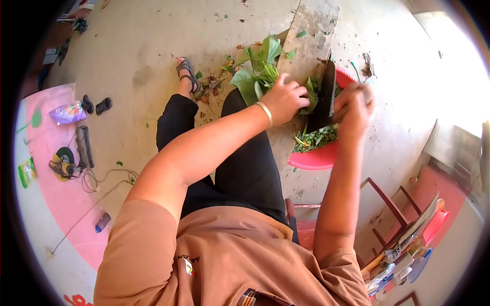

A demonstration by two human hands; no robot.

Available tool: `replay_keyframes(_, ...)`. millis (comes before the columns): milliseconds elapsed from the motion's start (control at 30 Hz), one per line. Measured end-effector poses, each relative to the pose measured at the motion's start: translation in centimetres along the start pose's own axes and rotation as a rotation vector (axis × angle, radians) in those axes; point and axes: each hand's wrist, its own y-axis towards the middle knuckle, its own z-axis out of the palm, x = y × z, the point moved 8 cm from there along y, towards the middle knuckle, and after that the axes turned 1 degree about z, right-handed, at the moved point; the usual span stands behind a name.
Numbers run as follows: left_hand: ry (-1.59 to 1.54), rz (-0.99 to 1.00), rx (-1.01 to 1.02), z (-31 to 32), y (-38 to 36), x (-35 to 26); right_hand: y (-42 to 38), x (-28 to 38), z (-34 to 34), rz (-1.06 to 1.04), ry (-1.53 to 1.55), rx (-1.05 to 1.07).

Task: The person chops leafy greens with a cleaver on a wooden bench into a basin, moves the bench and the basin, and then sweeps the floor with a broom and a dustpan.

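Note:
My left hand (288,99) is closed around a bunch of leafy greens (263,66), whose broad leaves and stems stick out toward the upper left. Close to its fingertips, a wide dark knife (321,99) stands across the end of a wooden plank (311,35). My right hand (353,109) is in a fist at the knife's right side, slightly smeared by motion; the handle is mostly hidden in it. Beneath the knife and right hand, a pink basin (314,160) contains chopped greens (316,140).
Leaf scraps and wilted leaves (206,94) lie on the floor near my sandalled foot (188,74). A reddish chair frame (390,204) and a rack of utensils (408,250) are at lower right. Left, a cord (109,188) and a purple packet (68,113) lie on the floor.

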Motion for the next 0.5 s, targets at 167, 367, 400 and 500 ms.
replay_keyframes(167, -0.082, 0.030, -0.046, -0.1, -1.0, 0.8, -0.8, -1.0, -0.3, -0.004, -0.020, 0.023)
replay_keyframes(367, -0.259, -0.038, 0.035, 0.6, 0.6, 0.2, 10.1, 1.8, -1.1, 0.312, 0.150, 0.050)
replay_keyframes(400, -0.290, -0.032, -0.058, 0.6, 0.9, 0.3, 10.2, 1.8, -0.8, 0.308, 0.137, 0.045)
replay_keyframes(500, -0.159, -0.076, -0.057, 1.1, 1.6, 0.7, 6.3, 2.5, 0.4, 0.185, 0.062, -0.035)
